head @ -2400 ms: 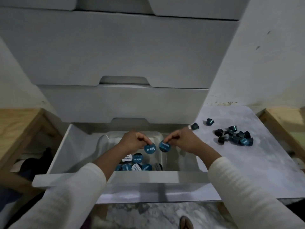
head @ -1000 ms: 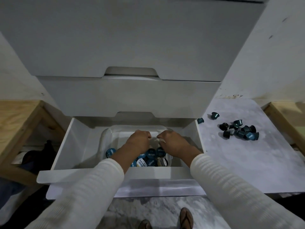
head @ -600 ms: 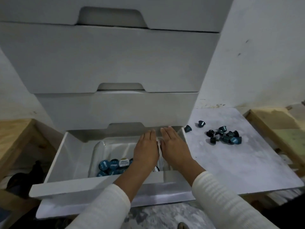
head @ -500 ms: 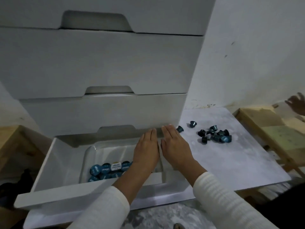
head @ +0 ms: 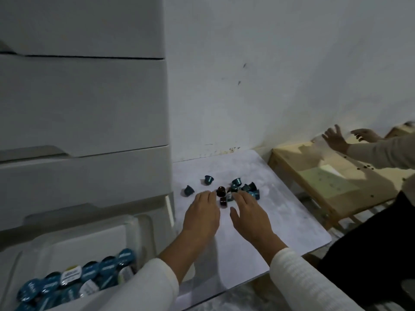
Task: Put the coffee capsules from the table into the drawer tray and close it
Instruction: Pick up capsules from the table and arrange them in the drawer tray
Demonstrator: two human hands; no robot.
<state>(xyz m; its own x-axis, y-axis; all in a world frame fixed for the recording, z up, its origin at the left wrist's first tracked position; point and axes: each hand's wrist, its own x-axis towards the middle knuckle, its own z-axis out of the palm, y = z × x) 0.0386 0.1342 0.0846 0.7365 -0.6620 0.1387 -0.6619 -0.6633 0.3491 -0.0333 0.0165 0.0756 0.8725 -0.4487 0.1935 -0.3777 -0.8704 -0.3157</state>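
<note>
Several dark teal coffee capsules [head: 243,190] lie in a small heap on the white table [head: 280,223], with two more [head: 208,179] apart to the left. My left hand [head: 201,215] and my right hand [head: 249,215] hover flat over the table just in front of the heap, fingers straight, holding nothing. Their fingertips are close to the nearest capsules. At the lower left the open drawer [head: 152,234] holds a clear tray [head: 132,223] with a row of blue-lidded capsules [head: 89,274] in it.
The white drawer cabinet [head: 85,104] rises at the left, its upper drawers closed. A wooden bench [head: 332,176] stands right of the table. Another person's hands [head: 336,140] and sleeve reach over it at the far right. The white wall is behind.
Both hands have left the drawer tray and moved right onto the table, up to the capsule heap. The view has swung right. Another person's arms have come into view.
</note>
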